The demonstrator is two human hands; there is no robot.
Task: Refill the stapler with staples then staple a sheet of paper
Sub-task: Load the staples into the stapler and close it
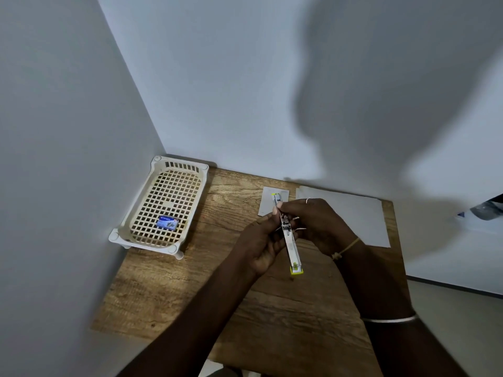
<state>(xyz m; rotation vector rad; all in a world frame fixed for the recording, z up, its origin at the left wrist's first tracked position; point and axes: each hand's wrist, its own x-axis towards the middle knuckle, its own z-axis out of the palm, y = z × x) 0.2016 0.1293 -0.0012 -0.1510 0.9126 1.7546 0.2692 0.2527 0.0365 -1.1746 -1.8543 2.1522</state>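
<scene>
A slim metal stapler with yellow-green ends is swung fully open into a long strip above the wooden table. My left hand grips it from the left at its middle. My right hand pinches the far half near the hinge from the right. A small blue staple box lies in the white lattice basket at the left. A small sheet of paper lies behind the hands, and a larger white sheet lies to the right.
The table sits in a corner, with walls close on the left and behind. The table's right edge drops off beside the larger sheet. A dark object shows at the far right edge.
</scene>
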